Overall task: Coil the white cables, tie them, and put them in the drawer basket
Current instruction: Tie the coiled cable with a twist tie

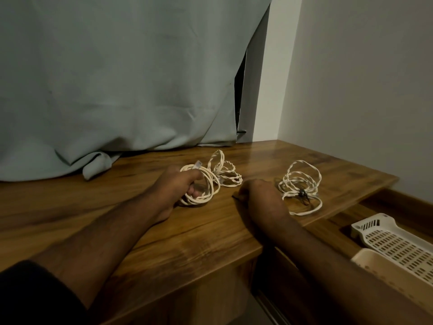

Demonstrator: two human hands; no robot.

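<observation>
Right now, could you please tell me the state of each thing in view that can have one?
Left hand: grips a coiled cable.
Coiled cable: looped, untied, on the desk.
Twisted cable: loose behind it, untied.
Right cable: coiled, tied with a dark tie.
Right hand: fingers curled on a small dark tie.
Drawer: open.
Basket: holds no cable in view.

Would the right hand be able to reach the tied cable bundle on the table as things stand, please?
Probably yes. The right hand rests on the table just beside the tied cable bundle, with bare wood between them, though its fingers seem to pinch a small dark tie.
</observation>
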